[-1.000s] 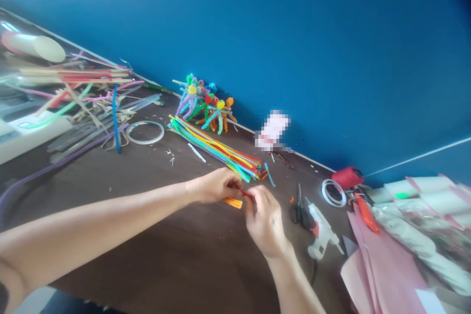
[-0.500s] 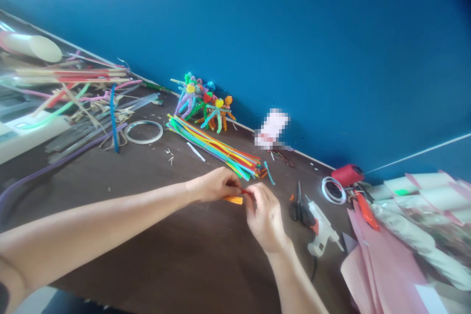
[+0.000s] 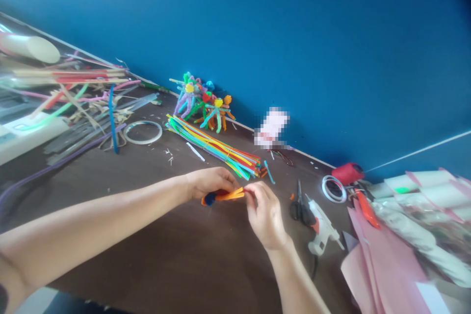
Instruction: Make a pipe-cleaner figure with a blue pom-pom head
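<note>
My left hand [image 3: 211,182] and my right hand [image 3: 265,217] meet above the dark wooden table top [image 3: 154,235]. Between them they pinch a small bundle of orange pipe cleaner [image 3: 230,195]. A blue fuzzy tuft [image 3: 209,199] and a bit of red show at its left end, just under my left hand. My fingers hide part of the bundle, so I cannot tell how its pieces join.
Behind my hands lie a long bundle of multicoloured pipe cleaners [image 3: 213,148] and several pipe-cleaner figures [image 3: 204,103] against the blue wall. To the right are scissors [image 3: 299,208], a white glue gun [image 3: 320,225] and pink paper sheets [image 3: 382,270].
The orange piece has risen from below my hands to between my fingers, and a blue tuft now shows at its left end. My hands have drawn slightly apart.
</note>
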The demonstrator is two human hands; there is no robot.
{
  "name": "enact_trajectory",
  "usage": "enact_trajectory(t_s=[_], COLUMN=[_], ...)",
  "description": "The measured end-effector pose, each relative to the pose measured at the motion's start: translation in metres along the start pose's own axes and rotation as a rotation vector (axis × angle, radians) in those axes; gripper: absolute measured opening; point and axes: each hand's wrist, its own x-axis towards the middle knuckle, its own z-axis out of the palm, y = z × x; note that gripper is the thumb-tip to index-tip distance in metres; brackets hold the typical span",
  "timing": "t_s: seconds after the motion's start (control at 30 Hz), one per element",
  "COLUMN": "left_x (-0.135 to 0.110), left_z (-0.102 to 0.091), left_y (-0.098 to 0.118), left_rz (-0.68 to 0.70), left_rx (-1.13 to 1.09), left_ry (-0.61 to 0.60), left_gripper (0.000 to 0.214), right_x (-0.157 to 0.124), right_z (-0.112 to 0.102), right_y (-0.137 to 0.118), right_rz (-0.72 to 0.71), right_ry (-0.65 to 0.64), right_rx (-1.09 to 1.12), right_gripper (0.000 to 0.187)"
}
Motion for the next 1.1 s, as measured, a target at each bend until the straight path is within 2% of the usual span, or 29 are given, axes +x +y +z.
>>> enact_trajectory(t_s=[0.47, 0.63, 0.77, 0.83, 0.93, 1.1], left_x=[-0.001, -0.001, 0.001, 0.002, 0.004, 0.009], left_z=[0.004, 0.001, -0.011, -0.016, -0.019, -0.015], left_y=[-0.002, 0.001, 0.003, 0.003, 0.001, -0.005], left_rz=[-0.100, -0.023, -0.042, -0.083, -0.077, 0.077], left_rx=[-0.202, -0.113, -0.233, -0.240, -0.126, 0.112], left_ry=[-0.034, -0.021, 0.066, 0.034, 0.004, 0.204], left_gripper=[0.006, 0.010, 0.030, 0.035, 0.032, 0.020], right_x=[0.000, 0.001, 0.002, 0.002, 0.002, 0.002], right_z=[-0.003, 0.002, 0.008, 0.010, 0.009, 0.006], right_y=[-0.003, 0.004, 0.017, 0.024, 0.030, 0.032], right_rz=[-0.046, 0.132, 0.316, 0.386, 0.423, 0.431], right_ry=[-0.027, 0.020, 0.081, 0.101, 0.124, 0.037], right_rx=[0.006, 0.210, 0.383, 0.469, 0.550, 0.573], right_gripper=[0.016, 0.012, 0.006, 0.006, 0.007, 0.016])
